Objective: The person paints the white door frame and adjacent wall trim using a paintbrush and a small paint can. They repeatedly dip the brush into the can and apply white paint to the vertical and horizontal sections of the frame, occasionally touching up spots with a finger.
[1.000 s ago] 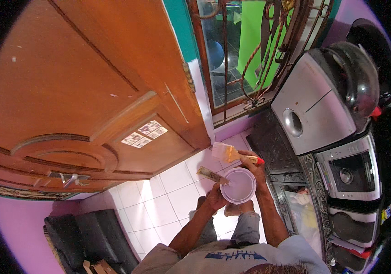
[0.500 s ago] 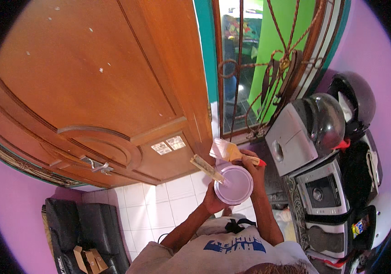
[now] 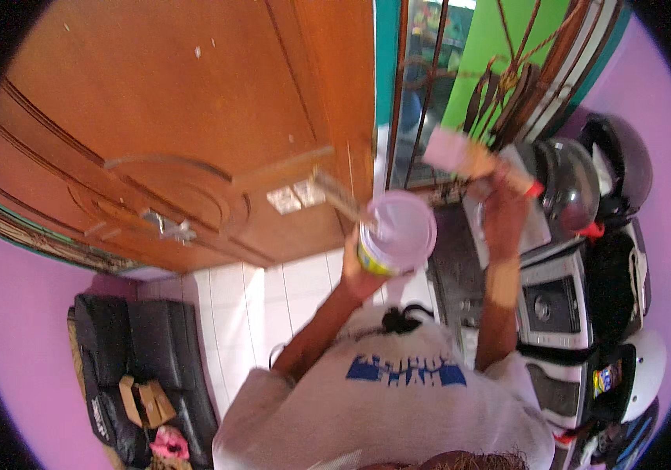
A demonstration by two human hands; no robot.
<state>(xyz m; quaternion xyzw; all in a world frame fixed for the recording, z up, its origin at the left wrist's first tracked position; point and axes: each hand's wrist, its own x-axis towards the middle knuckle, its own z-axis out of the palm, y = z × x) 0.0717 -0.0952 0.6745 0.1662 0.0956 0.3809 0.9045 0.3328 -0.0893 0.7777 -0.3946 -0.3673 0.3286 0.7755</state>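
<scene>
My left hand (image 3: pixel 361 276) is wrapped round a round paint tub (image 3: pixel 379 261) with a yellow-green label, tilted so that the pale lilac paint (image 3: pixel 403 222) inside shows. A wooden stick (image 3: pixel 337 196) stands in the tub and leans out over its left rim. Raised to the right of the tub, my right hand (image 3: pixel 505 207) grips a wide paintbrush (image 3: pixel 473 161) by its handle, which has a red end. Pale pinkish paint coats the bristles, which point up and left toward the window. Motion blurs this hand and the brush.
A brown wooden door (image 3: pixel 218 117) with a metal handle (image 3: pixel 169 225) is at the left. Ahead is a window with a twisted metal grille (image 3: pixel 510 78). Helmets (image 3: pixel 567 184) and a silver appliance (image 3: pixel 549 305) crowd the right side. A black sofa (image 3: pixel 165 345) holds an opened cardboard box (image 3: pixel 147 402).
My right hand has lifted the paintbrush up and to the right, away from the tub. My left hand has raised the tub and tilted it. The view has shifted slightly.
</scene>
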